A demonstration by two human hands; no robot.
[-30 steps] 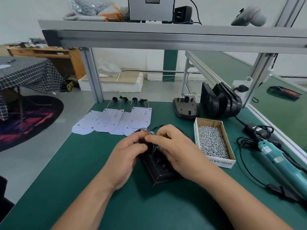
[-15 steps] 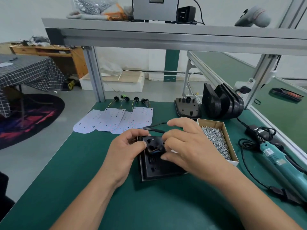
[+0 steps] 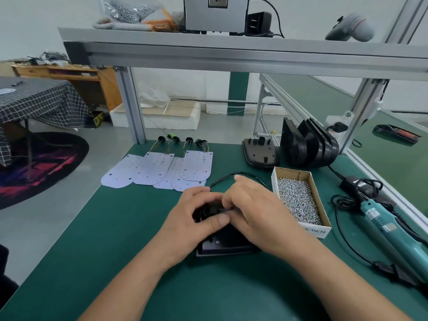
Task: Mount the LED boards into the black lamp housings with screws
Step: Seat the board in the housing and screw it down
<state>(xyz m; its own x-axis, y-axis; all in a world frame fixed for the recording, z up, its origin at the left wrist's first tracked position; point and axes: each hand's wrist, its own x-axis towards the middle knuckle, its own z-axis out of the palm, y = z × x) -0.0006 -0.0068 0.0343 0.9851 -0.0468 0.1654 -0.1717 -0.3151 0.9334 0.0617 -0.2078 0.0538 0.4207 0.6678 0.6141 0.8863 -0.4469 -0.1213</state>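
A black lamp housing (image 3: 225,245) lies on the green mat in front of me, mostly covered by both hands. My left hand (image 3: 194,224) grips its far left end, thumb curled over the top. My right hand (image 3: 257,212) pinches thin coloured wires at the housing's black grommet (image 3: 209,210). A black cable (image 3: 229,176) loops out behind my fingers. Several white LED boards (image 3: 162,169) with wired plugs lie fanned out at the back left. A cardboard box of screws (image 3: 297,200) stands to the right.
Another housing (image 3: 260,155) lies at the back, next to a stack of upright housings (image 3: 308,145). A teal electric screwdriver (image 3: 393,232) with its cord lies on the right. Aluminium frame posts (image 3: 132,105) and a shelf stand overhead. The mat's left edge drops to the floor.
Both hands closed back over the housing's far end; my right hand dropped from the lifted black cable down to the wires at the grommet. The camera tilted slightly.
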